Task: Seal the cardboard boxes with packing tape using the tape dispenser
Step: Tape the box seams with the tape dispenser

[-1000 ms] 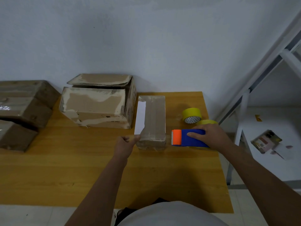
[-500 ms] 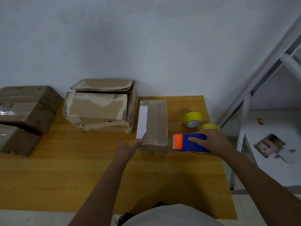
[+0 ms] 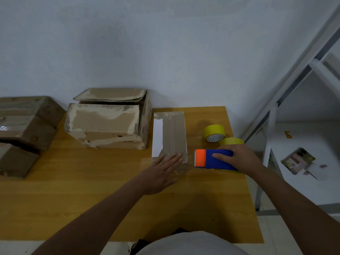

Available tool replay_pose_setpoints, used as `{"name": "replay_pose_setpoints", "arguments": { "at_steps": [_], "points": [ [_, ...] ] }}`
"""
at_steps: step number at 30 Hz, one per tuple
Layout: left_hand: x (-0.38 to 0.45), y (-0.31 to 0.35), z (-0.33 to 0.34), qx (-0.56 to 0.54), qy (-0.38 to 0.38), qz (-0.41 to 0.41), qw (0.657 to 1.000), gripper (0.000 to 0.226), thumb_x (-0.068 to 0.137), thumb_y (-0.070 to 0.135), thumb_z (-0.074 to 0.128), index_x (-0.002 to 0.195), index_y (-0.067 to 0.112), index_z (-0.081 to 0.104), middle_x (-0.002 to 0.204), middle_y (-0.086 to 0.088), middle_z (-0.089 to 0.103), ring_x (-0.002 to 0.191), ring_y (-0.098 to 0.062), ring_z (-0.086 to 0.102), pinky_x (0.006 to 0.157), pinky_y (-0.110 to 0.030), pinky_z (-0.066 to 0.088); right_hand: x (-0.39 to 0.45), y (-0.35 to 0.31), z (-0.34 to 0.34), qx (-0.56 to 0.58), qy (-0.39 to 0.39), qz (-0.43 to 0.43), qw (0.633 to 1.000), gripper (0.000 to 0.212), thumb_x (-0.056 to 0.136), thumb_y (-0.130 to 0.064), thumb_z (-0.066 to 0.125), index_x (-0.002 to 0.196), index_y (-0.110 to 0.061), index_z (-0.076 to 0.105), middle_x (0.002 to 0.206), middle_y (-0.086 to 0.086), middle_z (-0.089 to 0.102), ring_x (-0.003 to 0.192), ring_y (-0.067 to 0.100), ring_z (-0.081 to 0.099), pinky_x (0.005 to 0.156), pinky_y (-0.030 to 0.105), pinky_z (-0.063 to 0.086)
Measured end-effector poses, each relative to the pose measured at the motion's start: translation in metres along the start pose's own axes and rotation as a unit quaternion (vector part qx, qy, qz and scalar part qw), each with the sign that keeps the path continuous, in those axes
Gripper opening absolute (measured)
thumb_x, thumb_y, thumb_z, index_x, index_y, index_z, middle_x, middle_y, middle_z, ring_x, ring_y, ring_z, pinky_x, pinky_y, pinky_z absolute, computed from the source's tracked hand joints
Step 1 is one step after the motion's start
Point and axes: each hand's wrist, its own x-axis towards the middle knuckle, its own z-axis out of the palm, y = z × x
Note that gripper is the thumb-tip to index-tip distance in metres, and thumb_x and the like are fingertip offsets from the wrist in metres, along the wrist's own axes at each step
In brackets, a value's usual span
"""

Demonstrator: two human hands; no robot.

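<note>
A narrow cardboard box with a white label along its left side and a tape strip down its top lies on the wooden table. My left hand lies flat with straight fingers on the near end of this box, pressing on it. Just right of the box, my right hand grips the blue tape dispenser, whose orange toothed front points at the box. The dispenser rests on the table.
A larger worn cardboard box with a raised flap stands left of the narrow one. Stacked taped boxes fill the far left. Two yellow tape rolls lie behind the dispenser. A white metal frame and low shelf stand to the right.
My left hand opened from pinching the box's near left corner and now lies flat on the box's near end. My right hand stays on the dispenser. The camera view tilted slightly.
</note>
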Motion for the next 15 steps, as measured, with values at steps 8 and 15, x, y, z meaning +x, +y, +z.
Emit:
{"name": "replay_pose_setpoints", "arguments": {
  "at_steps": [8,15],
  "points": [
    [0.055,0.003,-0.039,-0.006,0.069,-0.037,0.997,0.043,0.107,0.038,0.027,0.144,0.02,0.041,0.148,0.001,0.04,0.137,-0.018,0.037,0.111,-0.033,0.028,-0.002,0.001,0.003,0.012,-0.012,-0.006,1.0,0.045,0.082,-0.062,0.06,0.114,-0.033,0.069,0.101,-0.009,0.071,0.073,-0.003,0.057,0.059,0.013,0.043],
    [0.09,0.001,-0.01,0.041,0.044,-0.09,0.994,0.052,0.105,0.045,0.01,0.156,0.033,0.01,0.164,0.01,-0.009,0.148,-0.013,-0.023,0.119,-0.051,-0.015,-0.004,0.005,-0.003,-0.011,-0.027,-0.025,0.999,0.047,0.084,-0.062,0.058,0.12,-0.033,0.066,0.105,-0.005,0.072,0.079,0.005,0.06,0.068,0.025,0.054]
  ]
}}
